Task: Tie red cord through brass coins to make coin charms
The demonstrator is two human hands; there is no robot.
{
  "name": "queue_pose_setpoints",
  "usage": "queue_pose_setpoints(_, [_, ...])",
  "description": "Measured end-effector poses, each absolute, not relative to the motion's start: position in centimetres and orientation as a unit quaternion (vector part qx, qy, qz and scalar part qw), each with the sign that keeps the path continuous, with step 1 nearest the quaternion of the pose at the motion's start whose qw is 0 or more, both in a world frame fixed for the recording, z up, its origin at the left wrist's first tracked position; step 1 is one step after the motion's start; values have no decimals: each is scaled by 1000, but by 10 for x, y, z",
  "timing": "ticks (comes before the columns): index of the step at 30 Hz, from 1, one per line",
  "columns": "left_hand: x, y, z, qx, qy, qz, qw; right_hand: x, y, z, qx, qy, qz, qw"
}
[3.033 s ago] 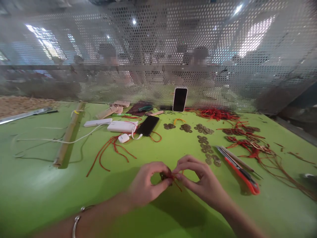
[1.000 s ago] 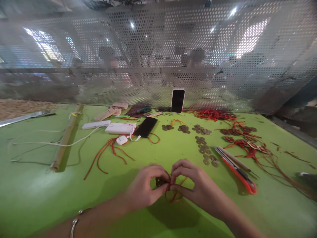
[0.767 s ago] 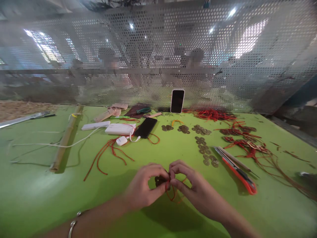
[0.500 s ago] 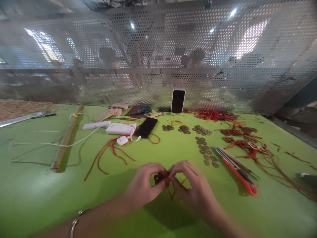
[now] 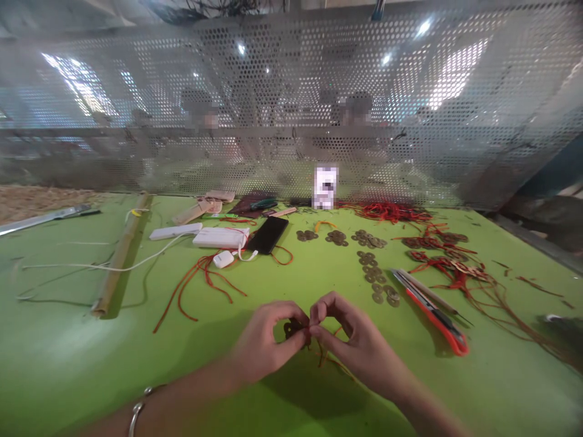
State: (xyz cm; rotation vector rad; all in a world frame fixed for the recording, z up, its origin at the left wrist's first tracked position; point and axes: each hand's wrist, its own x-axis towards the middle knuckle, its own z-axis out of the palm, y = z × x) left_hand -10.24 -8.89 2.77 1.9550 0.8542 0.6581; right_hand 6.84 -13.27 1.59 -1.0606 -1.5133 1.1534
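Observation:
Dark round coins (image 5: 291, 329) are pinched in my left hand (image 5: 268, 340), near the front middle of the green table. Against it, my right hand (image 5: 348, 334) has thumb and forefinger nearly together at the knot of a red cord (image 5: 321, 355); the fingertips partly hide what they grip. Loose cord ends hang below both hands. Small piles of similar coins (image 5: 374, 274) lie beyond my right hand, and a red box cutter (image 5: 437, 318) rests to the right of them beside a thin pointed stick.
Upright phone (image 5: 325, 188) at a perforated metal screen (image 5: 273, 145). Black phone (image 5: 269, 235), white power bank (image 5: 218, 237) and cable at centre left. Bamboo piece (image 5: 119, 267) and long blade (image 5: 45, 218) further left. Red cord bundles (image 5: 392, 211) at the back right.
My right hand's fingers have lifted and shifted slightly at the cord, and the cord ends below have moved to the right. The upright phone's screen has turned from dark to bright.

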Motion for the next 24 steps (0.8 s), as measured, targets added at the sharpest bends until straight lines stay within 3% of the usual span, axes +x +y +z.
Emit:
queue_pose_setpoints(11, [-104, -89, 26, 775, 351, 282, 443, 65, -129, 9, -389, -522, 563, 509])
queue_pose_setpoints(24, [-102, -92, 22, 796, 364, 272, 399, 65, -126, 10, -501, -677, 305, 444])
